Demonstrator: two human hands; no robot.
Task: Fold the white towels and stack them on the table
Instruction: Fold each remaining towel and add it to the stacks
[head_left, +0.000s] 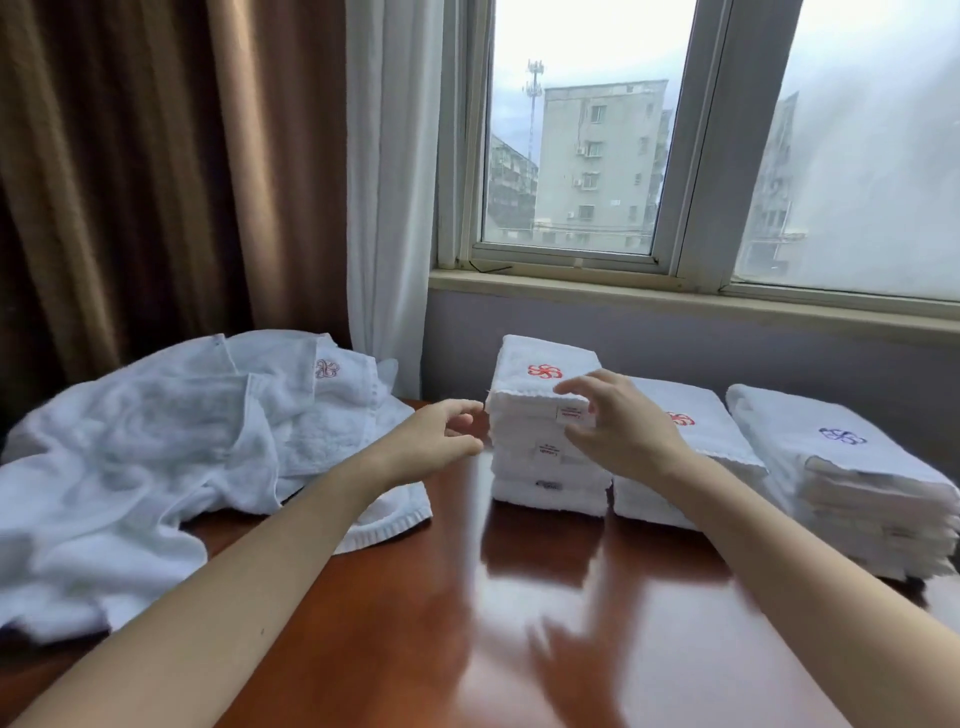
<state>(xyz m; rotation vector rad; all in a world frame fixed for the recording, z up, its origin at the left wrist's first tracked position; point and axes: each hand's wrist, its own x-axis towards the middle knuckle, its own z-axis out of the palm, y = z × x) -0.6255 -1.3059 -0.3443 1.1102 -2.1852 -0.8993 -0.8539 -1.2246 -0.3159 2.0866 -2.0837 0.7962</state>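
Observation:
A tall stack of small folded white towels (545, 415) with a red emblem on top stands at the middle of the brown table (415, 623). My left hand (441, 434) hovers just left of the stack, fingers loosely curled, holding nothing. My right hand (618, 426) is in front of the stack's right side, fingers spread near its top edge; contact is unclear. A lower folded stack with a red emblem (691, 431) lies right of it. A third folded stack with a blue emblem (841, 467) sits at the far right.
A heap of unfolded white towels (156, 457) covers the table's left part. Brown and white curtains (260, 182) hang behind it. A window and sill (675, 296) run along the wall behind the stacks. The glossy tabletop stretches toward me.

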